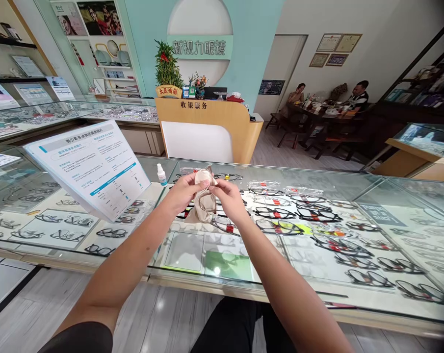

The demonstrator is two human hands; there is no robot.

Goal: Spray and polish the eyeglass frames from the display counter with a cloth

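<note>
Beige cloth (pixel 202 212) is pinched by left hand (pixel 185 190) and right hand (pixel 227 194) around apparent glasses (pixel 207 197), likely shielding them from skin; small bottle (pixel 162 175) stands left, presumably for easy reach

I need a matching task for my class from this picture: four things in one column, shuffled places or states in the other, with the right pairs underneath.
Things
1. Beige cloth
2. Small bottle
3. Printed sheet
4. Potted plant

Places or states
A. On top of the wooden desk
B. Between the fingers of the left hand and right hand
C. Tilted, white with blue headings
D. Standing upright, with a white cap

Right pairs
1-B
2-D
3-C
4-A
</note>
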